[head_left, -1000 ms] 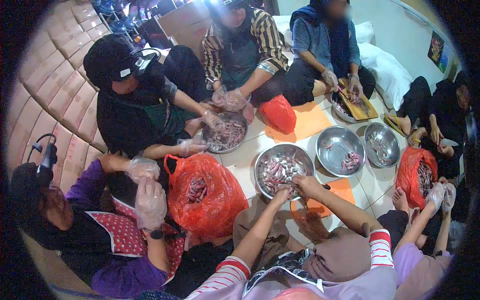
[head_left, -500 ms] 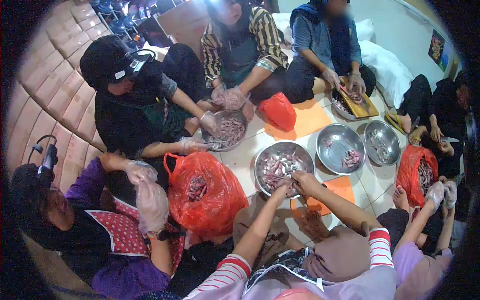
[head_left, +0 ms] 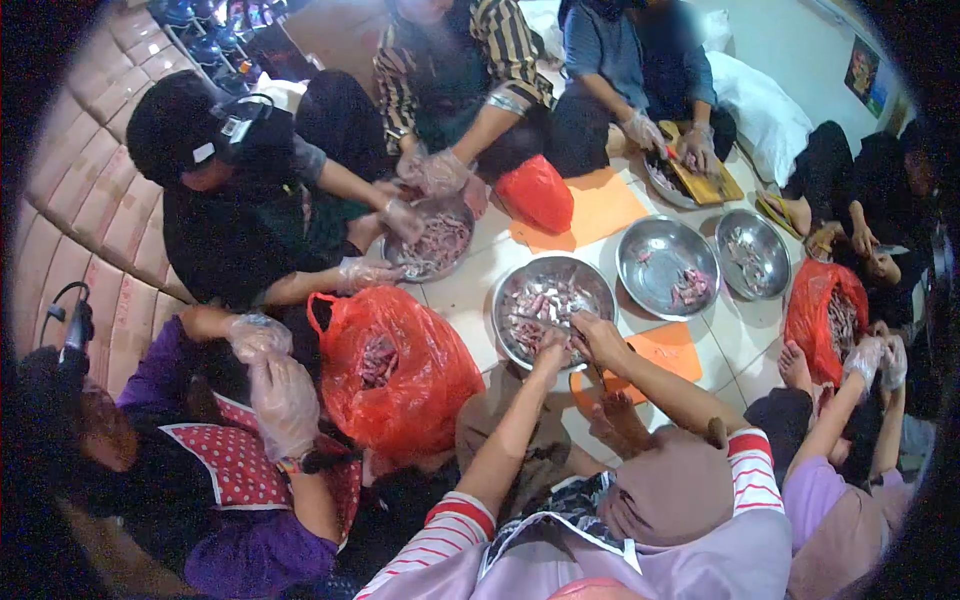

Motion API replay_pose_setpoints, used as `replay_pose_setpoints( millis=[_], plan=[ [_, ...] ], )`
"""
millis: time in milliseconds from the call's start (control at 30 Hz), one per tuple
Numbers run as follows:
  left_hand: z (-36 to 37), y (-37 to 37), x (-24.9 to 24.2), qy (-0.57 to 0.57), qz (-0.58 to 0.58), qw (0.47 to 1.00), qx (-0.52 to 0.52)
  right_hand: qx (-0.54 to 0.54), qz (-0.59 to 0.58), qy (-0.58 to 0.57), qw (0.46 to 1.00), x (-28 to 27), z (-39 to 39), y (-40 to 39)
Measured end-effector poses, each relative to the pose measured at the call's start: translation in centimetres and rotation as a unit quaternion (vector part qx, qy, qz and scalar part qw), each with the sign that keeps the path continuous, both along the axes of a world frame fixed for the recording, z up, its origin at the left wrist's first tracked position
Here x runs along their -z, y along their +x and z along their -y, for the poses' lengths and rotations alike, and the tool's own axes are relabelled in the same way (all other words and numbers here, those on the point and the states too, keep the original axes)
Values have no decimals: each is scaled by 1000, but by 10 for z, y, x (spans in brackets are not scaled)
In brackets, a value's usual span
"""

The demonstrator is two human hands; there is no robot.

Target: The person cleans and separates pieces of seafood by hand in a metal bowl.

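Though half hidden at the fingertips, see left hand (head_left: 553, 349) curled nearly closed over near rim of metal bowl (head_left: 578, 272), by pinkish pieces (head_left: 540, 299), and right hand (head_left: 598, 337) just beside, also curled; cannot tell exact grip in either. Find pinkish pieces inside bowl, on tiled floor (head_left: 458, 312), between large red bag (head_left: 430, 370) and second bowl (head_left: 665, 240).
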State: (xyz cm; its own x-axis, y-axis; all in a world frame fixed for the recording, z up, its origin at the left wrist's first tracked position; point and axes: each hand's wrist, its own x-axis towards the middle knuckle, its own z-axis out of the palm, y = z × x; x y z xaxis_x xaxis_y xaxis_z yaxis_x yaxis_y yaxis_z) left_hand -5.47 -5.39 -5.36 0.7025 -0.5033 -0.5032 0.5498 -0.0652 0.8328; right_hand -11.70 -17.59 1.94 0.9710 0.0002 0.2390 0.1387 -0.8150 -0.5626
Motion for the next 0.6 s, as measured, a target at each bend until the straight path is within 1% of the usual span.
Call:
replay_pose_setpoints(
  millis=[67,100,167,200,267,300,433,500,533,600],
  plan=[
    [1,0,-1,-12,2,1000,-3,2,42,-2,999,7,2,2],
    [-2,1,-4,-59,-17,998,2,6,34,2,999,6,2,2],
    [-8,1,-16,-128,-70,989,7,4,71,4,997,2,1,3],
    [-7,0,-17,-125,-73,989,7,4,68,7,998,3,2,4],
    [-6,0,-21,-111,-62,992,-25,7,58,-3,998,4,3,8],
    [-5,0,-24,-123,-63,990,-28,2,71,-1,997,2,4,9],
    [-2,2,-33,-110,-74,990,-48,0,80,5,997,-2,7,15],
    [-1,4,-35,-141,-82,985,-56,7,76,-12,997,-5,7,19],
    [-3,4,-35,-141,-82,985,-56,6,77,-13,997,-8,6,19],
    [-6,5,-35,-158,-68,985,-23,15,64,-3,998,-10,6,18]
  ],
)
